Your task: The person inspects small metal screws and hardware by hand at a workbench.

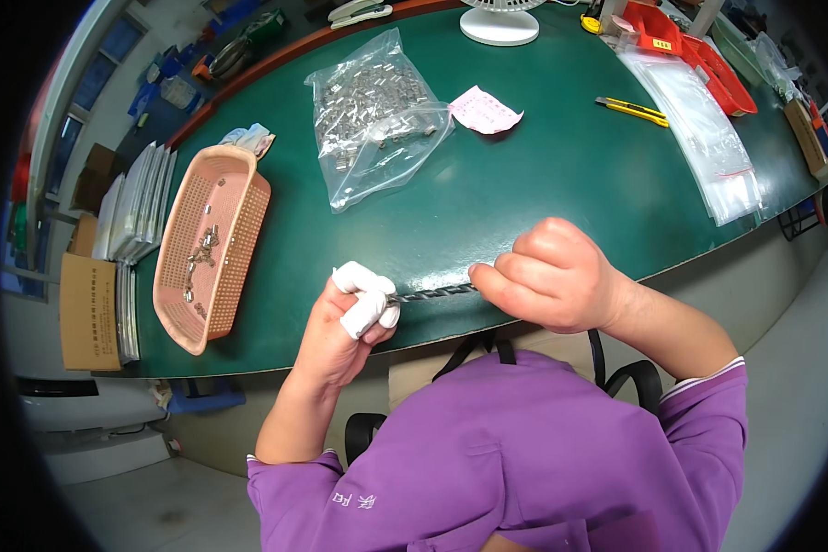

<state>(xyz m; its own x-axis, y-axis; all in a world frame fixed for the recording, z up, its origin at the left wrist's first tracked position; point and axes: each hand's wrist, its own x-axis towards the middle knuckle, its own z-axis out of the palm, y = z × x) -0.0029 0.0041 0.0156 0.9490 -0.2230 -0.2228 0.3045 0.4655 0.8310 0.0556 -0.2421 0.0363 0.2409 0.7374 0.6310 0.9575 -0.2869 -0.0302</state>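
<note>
- Rod (pixel 437 293): one, dark, spiral-fluted; held level between the two hands, over the near edge of the table (pixel 543 175)
- Left hand (pixel 336 331): fingers curled shut, some wrapped in white covers, closed on the rod's left end; whether a small part is also pinched there cannot be told
- Right hand (pixel 557 281): fingers folded into a fist round the rod's right end; no gap showing
- Bag (pixel 350 193): clear plastic, beyond the hands; holds a large heap of small metal parts (pixel 373 92)
- Basket (pixel 241 248): pink, perforated, at the left; holds a small scatter of like parts (pixel 202 253)
- Progress, as judged: handling of the rod under way, both ends gripped; if the basket takes finished parts, only a few are done and most remain in the bag; if the flow runs the other way, the work is nearly through; which holds cannot be told
- Set aside: pink slip (pixel 485 112) by the bag; yellow cutter (pixel 632 111), farther right, untouched; clear sleeves (pixel 699 138), stacked at the right
</note>
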